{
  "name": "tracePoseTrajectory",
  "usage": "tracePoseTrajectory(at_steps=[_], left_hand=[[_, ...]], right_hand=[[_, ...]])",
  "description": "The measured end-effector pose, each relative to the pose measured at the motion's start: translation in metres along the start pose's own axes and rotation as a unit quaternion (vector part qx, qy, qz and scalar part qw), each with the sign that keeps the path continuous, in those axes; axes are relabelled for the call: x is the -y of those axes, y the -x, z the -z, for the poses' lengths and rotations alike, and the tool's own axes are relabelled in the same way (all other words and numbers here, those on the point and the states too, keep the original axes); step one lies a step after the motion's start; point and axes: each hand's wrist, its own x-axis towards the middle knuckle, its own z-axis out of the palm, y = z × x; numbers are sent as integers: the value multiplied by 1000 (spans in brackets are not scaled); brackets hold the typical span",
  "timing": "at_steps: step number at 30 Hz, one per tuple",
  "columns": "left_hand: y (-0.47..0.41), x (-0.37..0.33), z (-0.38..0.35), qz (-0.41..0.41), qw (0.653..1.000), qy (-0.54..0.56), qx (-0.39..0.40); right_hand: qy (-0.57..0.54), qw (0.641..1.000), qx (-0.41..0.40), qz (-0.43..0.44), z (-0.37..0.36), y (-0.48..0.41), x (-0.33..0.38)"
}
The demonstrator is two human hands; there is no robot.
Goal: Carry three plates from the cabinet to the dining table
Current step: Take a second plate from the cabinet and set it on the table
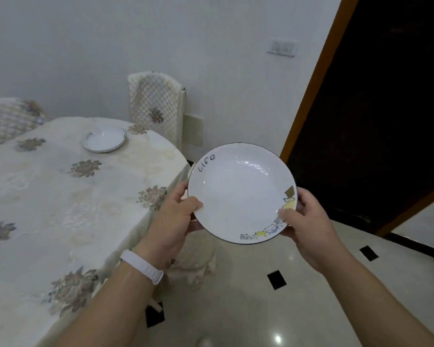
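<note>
I hold a white plate [241, 194] with a dark rim, the word "Life" and small cartoon drawings, in the air just right of the dining table's edge. My left hand [178, 216] grips its left rim, thumb on top. My right hand [308, 216] grips its right rim the same way. A second white plate [103, 142] lies on the dining table [60, 196] near its far right side. The table wears a cream cloth with flower patterns.
Two chairs with quilted covers stand at the table, one at the far end [156, 103] and one at the far left [8, 116]. A dark doorway with a wooden frame [311, 83] opens on the right. The floor [273, 296] is glossy tile.
</note>
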Motion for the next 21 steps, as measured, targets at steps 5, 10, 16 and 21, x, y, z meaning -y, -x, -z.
tracePoseTrajectory(at_steps=[5,10,16,21], left_hand=[[-43,-27,36,-10,999,37,-36],[-64,-34,76,-16,993,73,-97],[-77,-26,124,-27,972,70,-221],[-95,-22,147,-20,946,76,-314]], right_hand=[[-18,999,49,-2,-47,-63,25],[-7,992,129,-11,-97,-115,30],[26,970,237,-48,-162,-175,12],[54,942,327,-50,-212,-224,7]])
